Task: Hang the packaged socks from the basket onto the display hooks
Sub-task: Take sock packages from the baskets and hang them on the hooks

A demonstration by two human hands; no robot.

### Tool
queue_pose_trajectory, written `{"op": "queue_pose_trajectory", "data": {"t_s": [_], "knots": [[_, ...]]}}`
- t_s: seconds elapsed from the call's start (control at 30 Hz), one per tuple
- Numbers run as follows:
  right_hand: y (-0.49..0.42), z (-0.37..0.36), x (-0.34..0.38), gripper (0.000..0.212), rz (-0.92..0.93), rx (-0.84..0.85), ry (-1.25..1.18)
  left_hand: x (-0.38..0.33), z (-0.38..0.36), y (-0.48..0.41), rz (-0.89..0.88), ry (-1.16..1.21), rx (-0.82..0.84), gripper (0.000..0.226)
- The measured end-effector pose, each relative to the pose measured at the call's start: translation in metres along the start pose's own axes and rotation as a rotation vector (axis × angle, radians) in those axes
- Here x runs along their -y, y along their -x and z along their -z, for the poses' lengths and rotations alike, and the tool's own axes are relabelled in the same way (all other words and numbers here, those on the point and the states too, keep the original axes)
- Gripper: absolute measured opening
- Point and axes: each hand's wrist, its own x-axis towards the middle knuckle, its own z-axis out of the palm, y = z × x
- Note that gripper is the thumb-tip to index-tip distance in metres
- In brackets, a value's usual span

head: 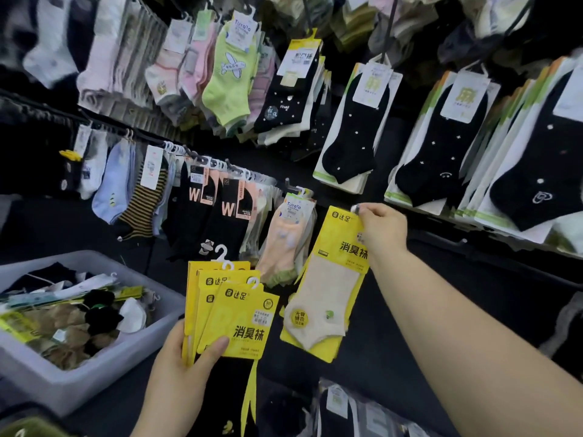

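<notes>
My left hand [186, 351] grips a fanned stack of yellow sock packs [233, 310] with white plastic hooks at their tops, low in the middle of the view. My right hand [383, 230] pinches the top corner of another yellow pack holding a cream sock [325, 298], held up against the dark display wall just right of the peach socks [284, 244]. The hook under my right fingers is hidden. The grey basket [148, 335] at lower left holds several more packaged socks.
Rows of hanging socks fill the wall: black "W" pairs [220, 209], striped and blue pairs at left, a green pair [227, 77] above, black dotted packs [441, 146] at right. More packs lie at bottom centre [340, 408].
</notes>
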Motion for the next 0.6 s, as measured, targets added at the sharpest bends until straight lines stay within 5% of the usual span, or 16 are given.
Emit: {"op": "queue_pose_trajectory", "data": {"t_s": [0.17, 0.3, 0.47, 0.6], "knots": [[0.006, 0.000, -0.007, 0.012, -0.045, -0.077, -0.033, 0.004, 0.000, 0.000, 0.017, -0.007, 0.030, 0.021], [0.044, 0.010, -0.017, 0.028, 0.119, -0.158, 0.219, 0.005, -0.007, 0.003, 0.054, 0.063, 0.095, 0.020], [0.131, 0.007, -0.026, 0.034, 0.055, 0.534, 0.199, -0.002, -0.020, 0.012, 0.050, 0.168, 0.159, 0.037], [0.142, 0.011, -0.024, 0.034, 0.039, 0.554, 0.153, -0.004, -0.030, 0.014, 0.033, 0.205, 0.206, 0.041]]}}
